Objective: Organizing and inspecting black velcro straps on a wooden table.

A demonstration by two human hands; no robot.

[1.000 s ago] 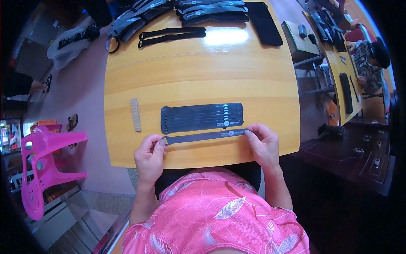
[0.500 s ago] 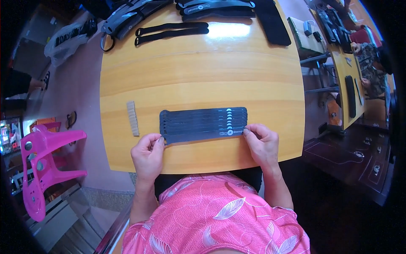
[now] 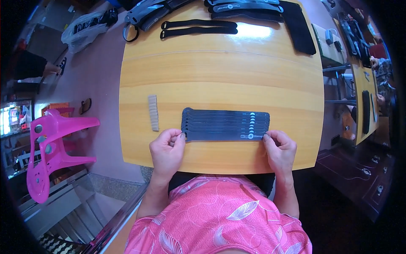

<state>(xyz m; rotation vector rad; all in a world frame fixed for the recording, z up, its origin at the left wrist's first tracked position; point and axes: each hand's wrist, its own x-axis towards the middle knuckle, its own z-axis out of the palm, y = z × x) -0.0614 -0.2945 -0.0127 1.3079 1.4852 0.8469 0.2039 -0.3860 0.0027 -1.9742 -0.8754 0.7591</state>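
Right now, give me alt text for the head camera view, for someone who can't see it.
Two bare hands, left hand and right hand, press the ends of a neat row of dark straps on a wooden table. A small tan strip lies to the left, more black straps at the far edge, a pink plastic chair alongside.

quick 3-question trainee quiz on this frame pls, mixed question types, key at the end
1. True or false: the left hand and the right hand each touch an end of the row of dark straps.
2. Which side of that row does the small beige ridged strip lie on: the person's left or right?
3. Multiple choice: the two separate black straps at the far part of the wooden table lie A) under the hands, B) on the floor, C) side by side on the tabletop.

Key: 1 true; 2 left; 3 C.
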